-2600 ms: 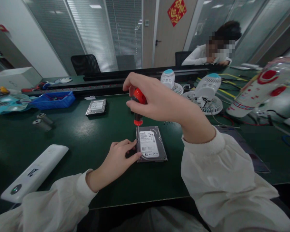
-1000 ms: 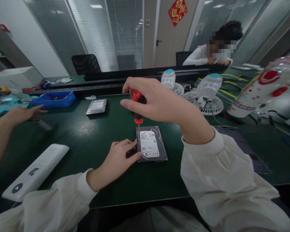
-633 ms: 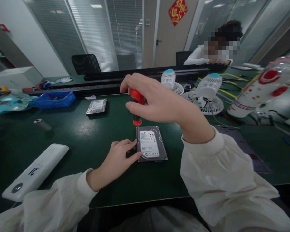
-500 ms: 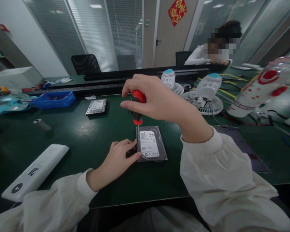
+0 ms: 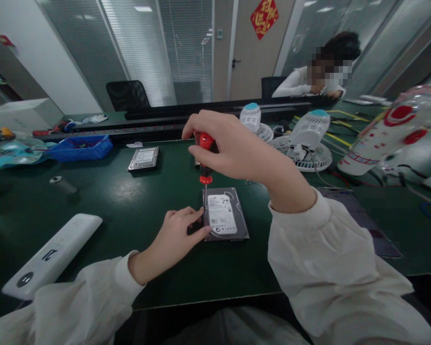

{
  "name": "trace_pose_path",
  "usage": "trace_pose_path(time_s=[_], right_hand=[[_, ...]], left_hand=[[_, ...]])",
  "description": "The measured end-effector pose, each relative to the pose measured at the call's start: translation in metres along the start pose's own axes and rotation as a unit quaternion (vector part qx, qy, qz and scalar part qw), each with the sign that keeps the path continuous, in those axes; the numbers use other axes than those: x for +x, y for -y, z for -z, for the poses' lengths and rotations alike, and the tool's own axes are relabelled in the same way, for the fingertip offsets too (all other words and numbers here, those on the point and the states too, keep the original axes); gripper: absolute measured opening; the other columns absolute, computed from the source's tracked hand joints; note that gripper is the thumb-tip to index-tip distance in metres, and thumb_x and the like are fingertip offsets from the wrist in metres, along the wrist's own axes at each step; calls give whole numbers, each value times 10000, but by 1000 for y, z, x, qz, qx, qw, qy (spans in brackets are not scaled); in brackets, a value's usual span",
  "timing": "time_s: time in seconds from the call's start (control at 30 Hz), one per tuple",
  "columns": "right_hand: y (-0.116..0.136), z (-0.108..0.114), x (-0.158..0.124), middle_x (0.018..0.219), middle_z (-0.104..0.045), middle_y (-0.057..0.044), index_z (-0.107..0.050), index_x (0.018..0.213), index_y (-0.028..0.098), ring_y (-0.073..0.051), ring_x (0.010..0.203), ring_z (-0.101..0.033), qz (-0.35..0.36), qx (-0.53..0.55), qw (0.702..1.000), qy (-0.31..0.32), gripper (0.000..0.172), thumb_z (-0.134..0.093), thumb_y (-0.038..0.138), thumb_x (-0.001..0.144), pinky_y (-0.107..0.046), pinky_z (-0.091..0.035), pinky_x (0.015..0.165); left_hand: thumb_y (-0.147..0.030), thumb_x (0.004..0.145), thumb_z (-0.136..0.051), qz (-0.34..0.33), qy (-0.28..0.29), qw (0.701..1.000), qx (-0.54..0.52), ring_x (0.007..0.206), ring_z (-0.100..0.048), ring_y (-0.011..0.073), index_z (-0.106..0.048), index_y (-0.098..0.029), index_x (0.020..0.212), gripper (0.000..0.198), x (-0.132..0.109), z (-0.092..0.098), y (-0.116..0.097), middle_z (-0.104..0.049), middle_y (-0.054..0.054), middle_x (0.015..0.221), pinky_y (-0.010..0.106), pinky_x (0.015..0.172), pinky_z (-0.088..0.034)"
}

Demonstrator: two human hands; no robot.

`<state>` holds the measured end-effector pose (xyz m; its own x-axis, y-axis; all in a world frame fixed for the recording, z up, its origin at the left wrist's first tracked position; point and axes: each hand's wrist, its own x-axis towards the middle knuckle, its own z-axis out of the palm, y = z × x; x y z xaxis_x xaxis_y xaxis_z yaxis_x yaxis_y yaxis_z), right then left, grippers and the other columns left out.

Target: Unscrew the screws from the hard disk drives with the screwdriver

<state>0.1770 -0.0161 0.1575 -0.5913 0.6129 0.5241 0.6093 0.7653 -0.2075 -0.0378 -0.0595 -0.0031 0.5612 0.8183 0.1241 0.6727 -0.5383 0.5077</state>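
Note:
A hard drive [image 5: 240, 213] with a white label lies flat on the green tabletop in front of me. My left hand [image 5: 181, 227] rests at its left edge, fingers stretched out and apart, the thumb at the lower left corner. Above the drive, my right hand [image 5: 226, 146] is closed around the red and black handle of a screwdriver [image 5: 206, 178]. The screwdriver stands upright, its shaft pointing down at the drive's upper left edge. I cannot make out what the tip meets. Several tiny screws [image 5: 249, 182] lie just behind the drive.
Farther back lies another hard drive [image 5: 143, 158], with a blue tray [image 5: 81, 148] to its left. A metal cylinder [image 5: 62, 185] and a white power bank [image 5: 53, 256] are on the left. White fans [image 5: 309, 139], a dark flat panel [image 5: 361, 220] and a bottle [image 5: 380, 129] occupy the right. A person sits beyond.
The right thumb and fingers have shifted round the screwdriver handle, the thumb drawing back to the right. The left hand and the hard drive have stayed in place.

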Motion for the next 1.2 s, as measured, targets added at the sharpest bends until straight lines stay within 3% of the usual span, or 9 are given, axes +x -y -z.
trace_pose_path(time_s=[0.13, 0.3, 0.4, 0.53, 0.73, 0.93, 1.13, 1.2], right_hand=[[2, 1, 0, 1220, -672, -78, -641, 1204, 173, -175, 1012, -592, 1, 9, 1000, 10, 248, -583, 180, 963, -340, -481, 892], [2, -1, 0, 1164, -710, -70, -656, 1158, 167, -180, 971, -610, -1, 4, 1000, 0, 249, -594, 393, 1072, -349, -463, 864], [2, 1, 1, 1100, -746, -63, -691, 1116, 159, -173, 946, -632, -8, 3, 1000, 5, 159, -620, 262, 1018, -337, -464, 845], [5, 4, 0, 1085, -777, -76, -743, 1135, 130, -184, 944, -661, -18, 0, 1000, 7, 259, -599, 164, 923, -344, -491, 854], [3, 2, 0, 1107, -799, -96, -800, 1207, 124, -214, 1033, -710, -19, 2, 999, -27, 326, -592, 315, 1045, -365, -511, 925], [4, 4, 0, 1301, -724, -82, -687, 1316, 155, -184, 1147, -658, -10, 2, 1000, 1, 361, -570, 161, 975, -327, -512, 1016], [3, 1, -1, 1251, -731, -83, -651, 1267, 154, -209, 1113, -663, -23, -2, 1000, 1, 285, -582, 350, 1072, -380, -493, 980], [1, 2, -2, 1223, -741, -78, -656, 1251, 160, -201, 1078, -670, -26, 4, 1000, 4, 259, -614, 301, 1038, -365, -490, 938]], left_hand=[[-460, 1078, -679, -3, -6, 1000, 0, 999, -744, 268, -762, -214, 1404, 417, -1, -1, 1, -789, 67, 1131, 483, 965, -535], [-454, 1072, -688, -6, -14, 1000, 1, 975, -738, 261, -769, -217, 1399, 412, -1, -2, 1, -782, 60, 1092, 465, 945, -539], [-462, 1074, -683, -4, -7, 1000, -1, 971, -737, 261, -766, -206, 1404, 426, -1, -1, 1, -780, 64, 1090, 472, 943, -543], [-476, 1083, -670, -9, -12, 1000, 0, 975, -731, 256, -760, -202, 1408, 434, -1, -2, 1, -787, 75, 1108, 471, 941, -552], [-463, 1074, -682, -14, -26, 1000, 1, 930, -725, 237, -771, -206, 1390, 416, -1, -4, 3, -795, 76, 1093, 459, 919, -561], [-461, 1075, -682, -11, -19, 1000, 3, 954, -737, 256, -769, -202, 1397, 423, -1, -3, 3, -788, 70, 1093, 454, 920, -559], [-485, 1072, -686, -6, -14, 1000, 8, 956, -739, 264, -770, -205, 1398, 438, -1, -3, 2, -786, 65, 1100, 479, 952, -543], [-493, 1076, -675, -8, -16, 1000, 9, 964, -739, 265, -766, -205, 1405, 446, -1, -3, 2, -785, 67, 1100, 479, 956, -542]])
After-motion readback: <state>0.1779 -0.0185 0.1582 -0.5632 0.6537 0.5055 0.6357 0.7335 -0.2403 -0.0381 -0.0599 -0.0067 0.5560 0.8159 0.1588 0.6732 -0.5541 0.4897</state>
